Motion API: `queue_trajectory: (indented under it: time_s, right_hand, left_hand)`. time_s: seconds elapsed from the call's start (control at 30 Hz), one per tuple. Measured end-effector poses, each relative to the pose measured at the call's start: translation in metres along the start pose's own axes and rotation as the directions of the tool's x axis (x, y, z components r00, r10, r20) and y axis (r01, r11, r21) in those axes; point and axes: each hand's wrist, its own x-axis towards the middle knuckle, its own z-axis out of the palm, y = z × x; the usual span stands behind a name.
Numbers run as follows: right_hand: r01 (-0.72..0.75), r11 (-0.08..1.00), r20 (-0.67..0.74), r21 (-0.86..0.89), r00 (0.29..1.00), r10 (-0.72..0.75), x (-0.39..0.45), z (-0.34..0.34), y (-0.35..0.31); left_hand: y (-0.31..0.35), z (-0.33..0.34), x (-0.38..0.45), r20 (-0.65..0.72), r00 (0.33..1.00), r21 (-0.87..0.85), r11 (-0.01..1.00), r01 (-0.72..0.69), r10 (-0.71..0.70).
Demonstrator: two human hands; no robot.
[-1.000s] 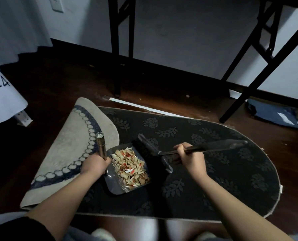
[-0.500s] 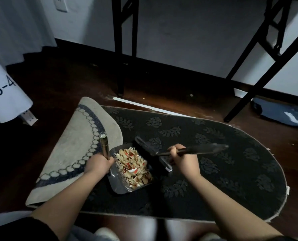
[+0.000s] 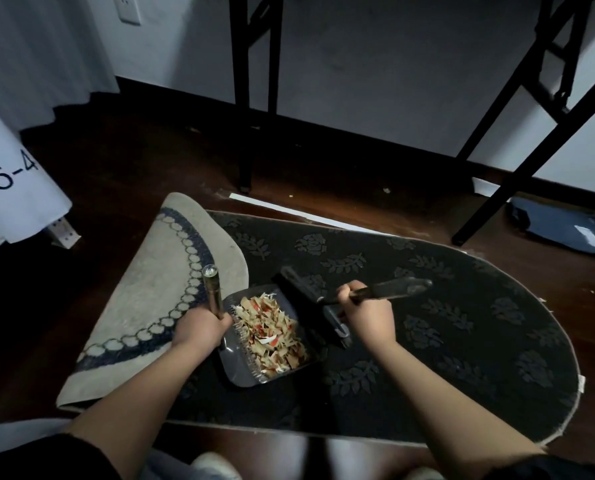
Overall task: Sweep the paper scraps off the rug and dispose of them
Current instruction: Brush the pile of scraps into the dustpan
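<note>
Dustpan (image 3: pixel 235 358) full of paper scraps (image 3: pixel 272 336), held on the dark rug (image 3: pixel 445 327) beside a hand brush (image 3: pixel 306 306).

Left hand (image 3: pixel 199 329) is clenched round the dustpan's metal handle (image 3: pixel 213 294), which sticks up and away from the person; the pan rests on the rug near its left end, where the rug's corner (image 3: pixel 157 282) is folded over to show a pale underside with a ring pattern. Right hand (image 3: pixel 367 315) grips the brush's dark handle (image 3: pixel 393 289), which points right, with the brush head lying along the pan's right edge, touching the heap of beige, white and red scraps piled inside. Black table legs (image 3: pixel 244 98) stand on the wooden floor (image 3: pixel 150 161) at the far side, and a dark blue bag (image 3: pixel 566 230) lies on the floor at the far right.
</note>
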Motion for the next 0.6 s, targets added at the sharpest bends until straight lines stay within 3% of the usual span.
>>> queue_trajectory:
  time_s: [0.07, 0.17, 0.3, 0.6]
  right_hand:
    - [0.034, 0.999, 0.029, -0.001, 0.999, -0.034, -0.005, 0.007, -0.001]
    - [0.041, 0.997, -0.047, 0.072, 0.998, -0.037, -0.008, -0.002, 0.0]
    - [0.096, 0.995, -0.079, 0.011, 0.992, -0.095, -0.006, -0.022, 0.002]
    - [-0.045, 0.998, -0.028, -0.039, 0.999, 0.044, -0.001, -0.002, -0.003]
  left_hand:
    - [0.0, 0.0, 0.0, -0.004, 1.0, 0.007, 1.0, -0.005, 0.005]
    - [0.0, -0.001, -0.002, -0.01, 1.0, 0.006, 1.0, -0.007, 0.007]
    - [-0.001, -0.001, -0.002, -0.001, 1.0, -0.009, 1.0, -0.009, 0.009]
    - [0.003, -0.003, -0.004, 0.004, 1.0, 0.01, 1.0, -0.007, 0.007]
